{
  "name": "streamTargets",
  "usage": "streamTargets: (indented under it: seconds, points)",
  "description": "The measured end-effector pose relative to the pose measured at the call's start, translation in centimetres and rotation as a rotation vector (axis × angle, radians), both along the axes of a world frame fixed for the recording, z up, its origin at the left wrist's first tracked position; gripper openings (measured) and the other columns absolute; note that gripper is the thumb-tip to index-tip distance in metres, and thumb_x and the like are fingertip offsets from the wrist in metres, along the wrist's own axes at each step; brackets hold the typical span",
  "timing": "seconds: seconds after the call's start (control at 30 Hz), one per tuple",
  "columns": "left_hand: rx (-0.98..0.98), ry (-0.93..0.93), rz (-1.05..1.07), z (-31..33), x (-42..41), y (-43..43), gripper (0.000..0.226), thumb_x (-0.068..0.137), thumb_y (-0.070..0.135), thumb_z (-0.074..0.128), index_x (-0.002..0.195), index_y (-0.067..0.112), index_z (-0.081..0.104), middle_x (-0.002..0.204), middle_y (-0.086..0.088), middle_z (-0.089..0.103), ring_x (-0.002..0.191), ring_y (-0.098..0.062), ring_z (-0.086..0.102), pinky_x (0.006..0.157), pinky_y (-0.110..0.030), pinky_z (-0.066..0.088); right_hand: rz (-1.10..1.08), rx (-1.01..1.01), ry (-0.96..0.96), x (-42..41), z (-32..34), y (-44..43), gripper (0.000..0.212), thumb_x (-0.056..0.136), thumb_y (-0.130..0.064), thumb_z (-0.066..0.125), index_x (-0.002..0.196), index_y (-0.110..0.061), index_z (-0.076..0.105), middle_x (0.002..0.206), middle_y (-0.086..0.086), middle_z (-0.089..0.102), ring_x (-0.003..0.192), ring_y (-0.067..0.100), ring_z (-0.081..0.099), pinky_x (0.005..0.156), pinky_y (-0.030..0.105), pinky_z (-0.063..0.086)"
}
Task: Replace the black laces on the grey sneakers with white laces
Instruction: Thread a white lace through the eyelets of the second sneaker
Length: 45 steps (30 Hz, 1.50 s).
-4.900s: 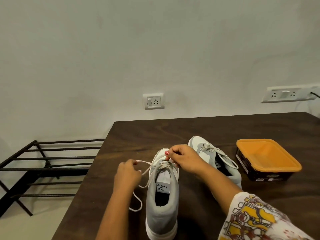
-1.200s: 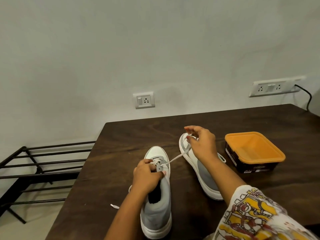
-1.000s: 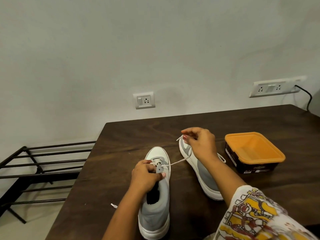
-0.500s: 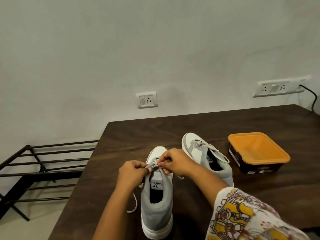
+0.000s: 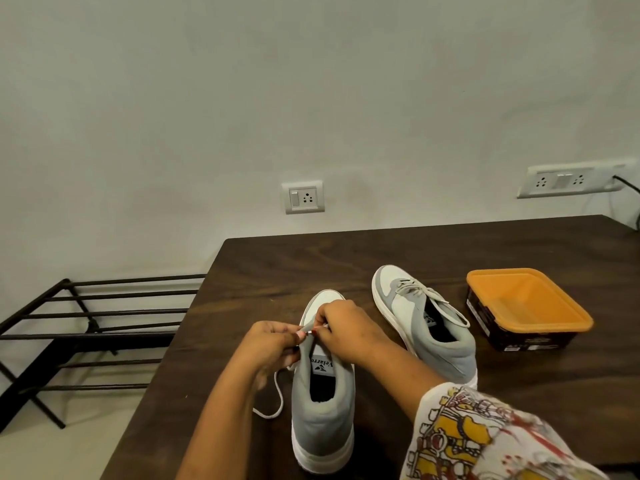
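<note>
Two grey and white sneakers stand on the dark wooden table (image 5: 450, 251). The near sneaker (image 5: 323, 403) points away from me, heel toward me. Over its eyelets, my left hand (image 5: 268, 348) pinches the grey eyelet flap and my right hand (image 5: 346, 329) pinches the white lace (image 5: 273, 407) at the same spot. A loose loop of that lace trails down on the table left of the shoe. The second sneaker (image 5: 426, 323) lies to the right, laced in white. My hands hide the near shoe's lacing.
An orange-lidded dark box (image 5: 526, 306) sits right of the second sneaker. A black metal rack (image 5: 90, 327) stands on the floor left of the table. Wall sockets (image 5: 303, 197) are mounted behind the table, with a cable at the far right.
My right hand, which had pulled the lace out taut over the second sneaker, came back to the near shoe's eyelets and met my left hand. The lace's slack now hangs at the left.
</note>
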<state>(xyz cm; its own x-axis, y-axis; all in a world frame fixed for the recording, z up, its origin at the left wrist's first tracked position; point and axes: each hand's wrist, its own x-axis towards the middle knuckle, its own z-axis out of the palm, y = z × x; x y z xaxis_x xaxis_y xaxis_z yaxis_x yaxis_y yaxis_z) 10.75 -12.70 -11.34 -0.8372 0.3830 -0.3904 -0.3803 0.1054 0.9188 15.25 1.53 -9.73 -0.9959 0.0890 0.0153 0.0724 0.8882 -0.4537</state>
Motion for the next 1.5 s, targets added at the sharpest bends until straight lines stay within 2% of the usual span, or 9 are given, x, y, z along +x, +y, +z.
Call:
streamTargets:
  seconds: [0.3, 0.53, 0.87, 0.97, 1.03, 1.13, 1.3, 1.4, 1.5]
  points:
    - [-0.009, 0.014, -0.047, 0.1, 0.1, -0.3, 0.017, 0.093, -0.005, 0.050, 0.096, -0.009, 0.067, 0.079, -0.018, 0.067, 0.063, -0.017, 0.064, 0.054, -0.020, 0.055, 0.019, 0.143, 0.005, 0.1, -0.1, -0.4, 0.022, 0.095, -0.023, 0.047, 0.102, -0.012, 0.065, 0.106, 0.008, 0.063, 0.094, 0.028, 0.062, 0.073, 0.033, 0.046]
    - [-0.069, 0.068, -0.068, -0.5, -0.1, -0.1, 0.018, 0.092, -0.003, 0.053, 0.097, 0.000, 0.070, 0.093, -0.018, 0.071, 0.084, -0.023, 0.067, 0.070, -0.027, 0.057, -0.082, -0.110, 0.028, 0.0, -0.3, -0.1, 0.011, 0.086, -0.023, 0.066, 0.088, -0.032, 0.059, 0.094, -0.005, 0.066, 0.086, 0.014, 0.061, 0.068, 0.027, 0.046]
    - [-0.206, 0.218, 0.065, -0.3, 0.2, 0.6, 0.018, 0.092, -0.001, 0.050, 0.083, 0.004, 0.065, 0.074, -0.012, 0.065, 0.066, -0.020, 0.061, 0.059, -0.030, 0.052, 0.001, -0.225, -0.040, -0.4, -1.1, 0.7, 0.017, 0.086, -0.033, 0.066, 0.103, -0.034, 0.066, 0.093, -0.008, 0.064, 0.088, 0.012, 0.060, 0.076, 0.029, 0.052]
    - [-0.049, 0.191, 0.282, 0.5, 0.2, 1.0, 0.019, 0.097, 0.002, 0.039, 0.090, 0.006, 0.056, 0.079, -0.013, 0.062, 0.073, -0.024, 0.061, 0.073, -0.040, 0.052, 0.010, -0.222, -0.053, -0.5, -1.0, 1.0, 0.017, 0.086, -0.025, 0.065, 0.101, -0.033, 0.067, 0.090, -0.009, 0.063, 0.086, 0.012, 0.061, 0.077, 0.031, 0.053]
    - [0.228, 0.118, 0.488, 1.5, 0.0, 0.7, 0.022, 0.101, 0.005, 0.030, 0.093, 0.011, 0.049, 0.085, -0.010, 0.062, 0.077, -0.023, 0.062, 0.076, -0.038, 0.051, 0.003, -0.220, -0.064, -0.5, -1.0, 1.3, 0.020, 0.086, -0.019, 0.064, 0.098, -0.034, 0.068, 0.092, -0.009, 0.064, 0.088, 0.013, 0.062, 0.078, 0.030, 0.054]
    - [0.600, 0.037, 0.895, 2.3, -1.0, -1.5, 0.024, 0.100, 0.008, 0.026, 0.108, 0.015, 0.047, 0.090, -0.007, 0.062, 0.069, -0.015, 0.059, 0.066, -0.026, 0.051, -0.018, -0.255, -0.072, -0.7, -1.2, 1.8, 0.027, 0.084, -0.013, 0.065, 0.097, -0.036, 0.071, 0.098, -0.008, 0.068, 0.091, 0.012, 0.062, 0.082, 0.030, 0.056]
    - [0.228, 0.218, 1.224, 0.9, -2.4, -4.3, 0.017, 0.101, 0.017, 0.027, 0.107, 0.019, 0.042, 0.082, 0.002, 0.050, 0.062, -0.006, 0.044, 0.056, -0.020, 0.036, -0.063, -0.319, -0.060, -1.0, -1.5, 2.4, 0.032, 0.075, -0.015, 0.076, 0.102, -0.032, 0.070, 0.082, -0.013, 0.056, 0.081, 0.008, 0.058, 0.079, 0.027, 0.054]
    - [-0.023, 0.440, 1.122, 0.4, -2.3, -4.3, 0.026, 0.100, 0.009, 0.030, 0.120, 0.009, 0.045, 0.097, -0.008, 0.050, 0.078, -0.017, 0.051, 0.067, -0.031, 0.042, -0.089, -0.352, -0.075, -1.1, -1.8, 2.5, 0.031, 0.074, -0.014, 0.077, 0.098, -0.031, 0.068, 0.074, -0.012, 0.053, 0.072, 0.008, 0.055, 0.074, 0.025, 0.053]
    - [-0.402, 0.537, 0.794, -0.6, -2.5, -4.8, 0.019, 0.097, 0.007, 0.037, 0.108, 0.008, 0.052, 0.096, -0.012, 0.052, 0.089, -0.027, 0.051, 0.077, -0.039, 0.042, -0.121, -0.352, -0.080, -1.1, -2.1, 2.5, 0.028, 0.073, -0.016, 0.078, 0.094, -0.031, 0.066, 0.073, -0.014, 0.051, 0.074, 0.008, 0.055, 0.070, 0.021, 0.049]
